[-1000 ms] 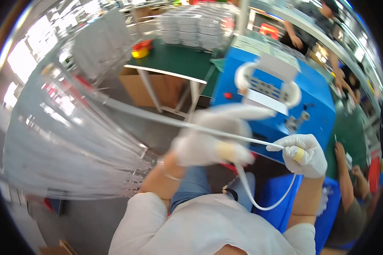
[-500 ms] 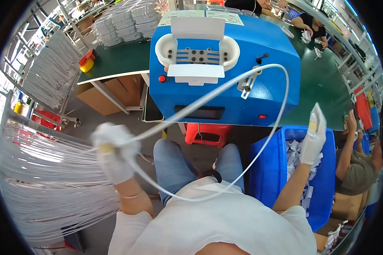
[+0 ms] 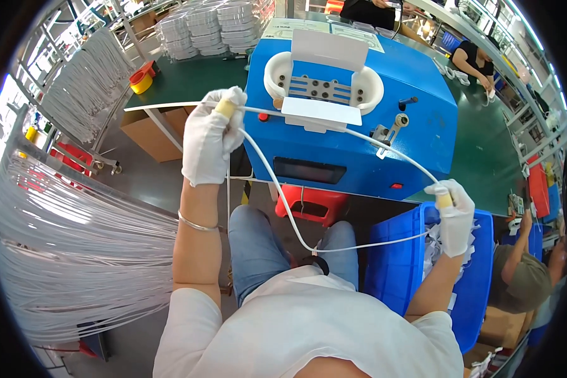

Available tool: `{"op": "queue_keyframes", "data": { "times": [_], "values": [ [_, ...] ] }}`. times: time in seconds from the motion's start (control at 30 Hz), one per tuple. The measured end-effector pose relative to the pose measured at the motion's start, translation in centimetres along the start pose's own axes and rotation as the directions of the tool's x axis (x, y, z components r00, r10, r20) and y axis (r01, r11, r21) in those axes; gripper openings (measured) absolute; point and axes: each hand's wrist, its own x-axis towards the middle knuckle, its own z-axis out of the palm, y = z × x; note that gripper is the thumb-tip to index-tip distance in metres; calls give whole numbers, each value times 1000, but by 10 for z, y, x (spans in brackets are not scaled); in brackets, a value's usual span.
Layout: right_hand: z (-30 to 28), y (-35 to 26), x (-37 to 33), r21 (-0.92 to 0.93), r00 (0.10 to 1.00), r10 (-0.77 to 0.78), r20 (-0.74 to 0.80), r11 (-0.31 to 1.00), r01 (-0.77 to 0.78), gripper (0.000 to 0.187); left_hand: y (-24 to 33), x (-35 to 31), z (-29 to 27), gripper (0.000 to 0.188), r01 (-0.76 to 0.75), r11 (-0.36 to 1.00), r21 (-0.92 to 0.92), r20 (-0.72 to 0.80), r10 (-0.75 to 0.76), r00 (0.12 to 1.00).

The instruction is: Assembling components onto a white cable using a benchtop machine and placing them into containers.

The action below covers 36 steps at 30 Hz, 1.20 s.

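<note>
The person sits before a blue machine (image 3: 353, 120) that stands on the green bench (image 3: 189, 79), and holds one thin white tube (image 3: 277, 189) stretched between two gloved hands. The left hand (image 3: 211, 135), at about 10 o'clock from the lap, is closed around the tube near one end; a short tail of the tube sticks out further to the left. The right hand (image 3: 452, 214), at about 3 o'clock, pinches the tube's other part above the blue bin (image 3: 397, 271). Between them the tube runs once across the front of the machine, below its white fixture (image 3: 324, 88), and once hangs down in a loop to the knees. I judge the step as bringing the tube to the machine. The next move seems to need both grips kept firm and the tube lined up with the fixture. A rack of many similar tubes (image 3: 75, 252) hangs at 8 o'clock.
</note>
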Motion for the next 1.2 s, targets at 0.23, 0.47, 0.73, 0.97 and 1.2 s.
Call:
{"op": "queue_keyframes", "data": {
  "times": [0.23, 0.47, 0.73, 0.97, 1.2],
  "values": [
    [-25, 19, 2, -22, 977, 88, -196, 995, -94, 18, 9, 8, 19, 16, 32, 975, 218, 25, -39, 999],
    [-25, 24, 10, -57, 952, 3, -306, 998, -21, 16, 0, 14, 29, 12, 9, 967, 254, -26, -3, 1000],
    [-57, 21, 32, -152, 954, -2, -299, 987, -46, 16, -19, 12, 35, 9, -287, 746, 600, 53, 321, 945],
    [-60, 35, 124, -237, 975, -212, -72, 953, 189, 14, -22, 1, 21, 29, -295, 624, 723, 19, 410, 912],
    [-56, 57, 140, -161, 981, -183, -61, 972, 172, 17, -9, -37, -18, 51, -84, 643, 761, -139, 289, 947]
  ]
}}
